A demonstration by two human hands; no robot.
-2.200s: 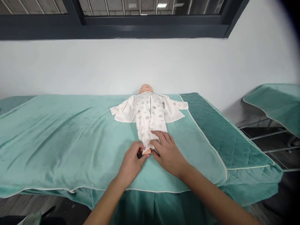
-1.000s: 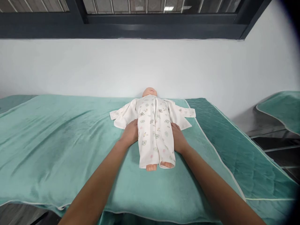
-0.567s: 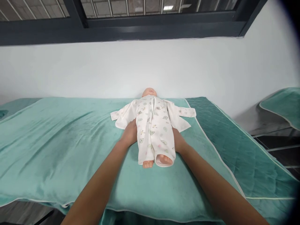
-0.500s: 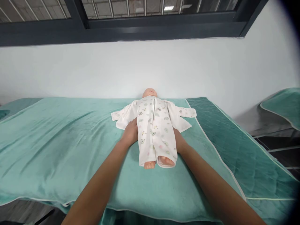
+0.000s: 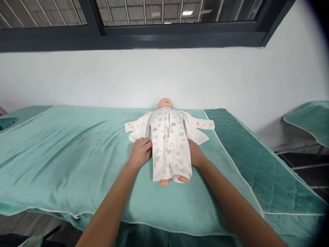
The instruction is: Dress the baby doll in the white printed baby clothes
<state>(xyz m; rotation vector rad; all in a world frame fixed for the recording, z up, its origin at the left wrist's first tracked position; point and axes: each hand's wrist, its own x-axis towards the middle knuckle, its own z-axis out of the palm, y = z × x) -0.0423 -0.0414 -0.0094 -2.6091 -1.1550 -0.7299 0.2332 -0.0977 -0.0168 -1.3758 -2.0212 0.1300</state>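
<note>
On the bed lies a baby doll (image 5: 165, 102) on its back, its head by the wall and its feet toward me. It wears white printed baby clothes (image 5: 172, 144), with a front seam down the middle and sleeves spread to both sides. Both feet show below the trouser legs. My left hand (image 5: 140, 152) has its fingers curled in at the left edge of the clothes, beside the doll's hip. My right hand (image 5: 196, 153) is against the opposite side; its fingers are hidden behind the cloth.
A green sheet (image 5: 77, 164) with wrinkles covers the bed. To the right is a darker quilted cover (image 5: 246, 151). A white wall (image 5: 144, 75) rises behind, below a dark window frame (image 5: 164, 38). Another green-covered surface (image 5: 311, 118) stands at far right.
My left hand has drawn back slightly toward me, and its fingers now show on the edge of the clothes. The trouser legs lie flatter. The right hand has barely moved.
</note>
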